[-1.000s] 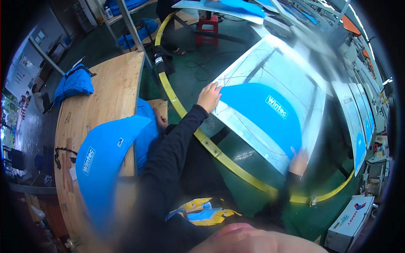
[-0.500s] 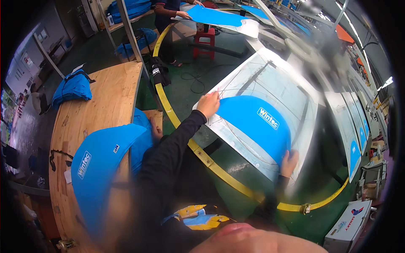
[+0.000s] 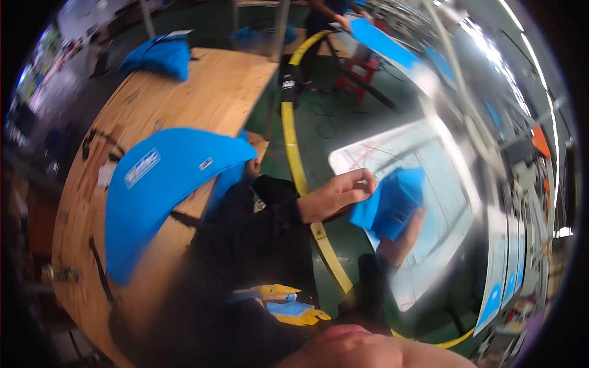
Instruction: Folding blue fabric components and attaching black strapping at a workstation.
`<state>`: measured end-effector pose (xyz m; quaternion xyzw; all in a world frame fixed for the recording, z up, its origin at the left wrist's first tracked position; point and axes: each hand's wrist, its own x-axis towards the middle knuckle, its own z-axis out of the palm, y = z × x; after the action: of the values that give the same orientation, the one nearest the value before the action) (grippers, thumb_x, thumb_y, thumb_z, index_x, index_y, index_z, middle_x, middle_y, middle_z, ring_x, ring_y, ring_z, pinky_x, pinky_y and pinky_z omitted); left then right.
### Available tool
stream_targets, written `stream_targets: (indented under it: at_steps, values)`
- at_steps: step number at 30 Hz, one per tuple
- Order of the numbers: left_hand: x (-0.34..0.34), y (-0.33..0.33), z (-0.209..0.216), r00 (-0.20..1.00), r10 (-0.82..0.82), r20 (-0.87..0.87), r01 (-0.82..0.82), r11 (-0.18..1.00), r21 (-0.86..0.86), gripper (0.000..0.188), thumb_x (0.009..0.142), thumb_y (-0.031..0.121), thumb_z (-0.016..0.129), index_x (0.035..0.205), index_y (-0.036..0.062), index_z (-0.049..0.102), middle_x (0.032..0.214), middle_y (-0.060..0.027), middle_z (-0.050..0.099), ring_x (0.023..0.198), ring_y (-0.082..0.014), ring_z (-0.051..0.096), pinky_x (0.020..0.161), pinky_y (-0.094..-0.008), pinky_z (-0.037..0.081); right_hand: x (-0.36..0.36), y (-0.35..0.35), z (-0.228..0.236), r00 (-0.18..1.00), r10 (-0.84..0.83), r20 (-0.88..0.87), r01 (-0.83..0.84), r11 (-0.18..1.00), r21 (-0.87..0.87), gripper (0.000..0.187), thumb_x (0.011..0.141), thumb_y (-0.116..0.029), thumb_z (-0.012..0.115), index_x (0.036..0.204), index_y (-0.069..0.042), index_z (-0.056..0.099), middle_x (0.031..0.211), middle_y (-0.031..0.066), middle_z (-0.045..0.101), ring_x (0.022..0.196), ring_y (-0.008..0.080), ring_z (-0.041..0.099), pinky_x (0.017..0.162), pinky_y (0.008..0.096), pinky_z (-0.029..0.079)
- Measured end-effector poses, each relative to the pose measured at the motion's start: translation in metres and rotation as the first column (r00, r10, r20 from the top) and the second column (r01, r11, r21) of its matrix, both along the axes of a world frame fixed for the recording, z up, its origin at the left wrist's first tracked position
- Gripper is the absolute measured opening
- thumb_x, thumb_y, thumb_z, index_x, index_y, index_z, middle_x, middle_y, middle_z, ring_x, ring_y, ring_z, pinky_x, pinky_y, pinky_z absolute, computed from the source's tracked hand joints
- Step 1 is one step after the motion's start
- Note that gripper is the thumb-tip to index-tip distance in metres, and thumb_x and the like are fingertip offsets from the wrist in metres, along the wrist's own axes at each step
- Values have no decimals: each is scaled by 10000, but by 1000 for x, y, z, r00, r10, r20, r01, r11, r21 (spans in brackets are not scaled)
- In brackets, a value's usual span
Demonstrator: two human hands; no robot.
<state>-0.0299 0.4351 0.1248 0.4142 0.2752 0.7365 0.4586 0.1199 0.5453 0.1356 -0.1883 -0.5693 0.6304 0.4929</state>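
A blue fabric piece (image 3: 396, 199) with a white print is folded up in the air above a white board (image 3: 445, 245). My right hand (image 3: 405, 240) grips it from its lower right side. The fingers of my left hand (image 3: 337, 197) are pinched together at the piece's left edge, and the fingertips are slightly blurred. To the left, a wide curved blue fabric piece (image 3: 178, 156) with a white printed label lies over the edge of a wooden table (image 3: 236, 73).
A blue bundle (image 3: 161, 58) sits at the table's far left. A yellow curved rail (image 3: 296, 144) runs between table and boards. At the back a person (image 3: 322, 18) handles blue fabric near a red stool (image 3: 357, 76). More boards (image 3: 506, 264) stand at right.
The blue piece, flat on the white board before, is now lifted off and folded between my hands. Both hands have drawn closer together. The view has swung, shifting the table rightward.
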Motion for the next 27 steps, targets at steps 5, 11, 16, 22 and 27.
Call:
stream_targets:
  at_steps: [5,11,16,22,27]
  values:
    - [-15,-171,2,910,337,239,-313,940,-136,156,958,165,545,1095,91,534,1013,6,534,979,-100,537,849,-242,445,-26,-28,8,857,502,-121,-496,735,-462,440,1050,-326,402,1342,-5,477,1227,164,606,1098,260,617,976,368,486]
    - [-34,-342,-30,429,842,326,-841,504,-196,204,1000,158,521,1199,112,510,996,-28,562,952,-134,578,876,-285,479,-141,-87,-3,522,798,-300,-782,307,-543,423,1046,-289,441,1364,-14,485,1295,142,594,1164,248,597,1007,373,477]
    - [-58,-471,-19,144,903,404,-983,177,-46,337,1008,204,544,1324,113,471,1056,-38,571,1029,-168,563,961,-351,446,-264,-150,15,166,871,-462,-897,-62,-438,341,1023,-267,511,1273,-37,551,1203,93,637,1092,208,609,972,357,479]
    - [-80,-567,-3,52,971,232,-981,6,195,388,1007,196,550,1379,116,475,1071,-44,585,1065,-173,550,1020,-376,409,-370,-200,20,22,866,-500,-924,-174,-342,325,1020,-305,518,1185,-31,576,1112,81,646,1024,205,604,929,357,478]
    - [-49,-587,-47,-109,935,337,-994,-111,-13,418,997,178,561,1393,96,456,1058,-45,586,1053,-177,561,1034,-378,405,-366,-191,-18,26,901,-434,-892,-176,-418,337,1036,-331,471,1183,-46,576,1085,86,652,986,204,612,900,361,482]
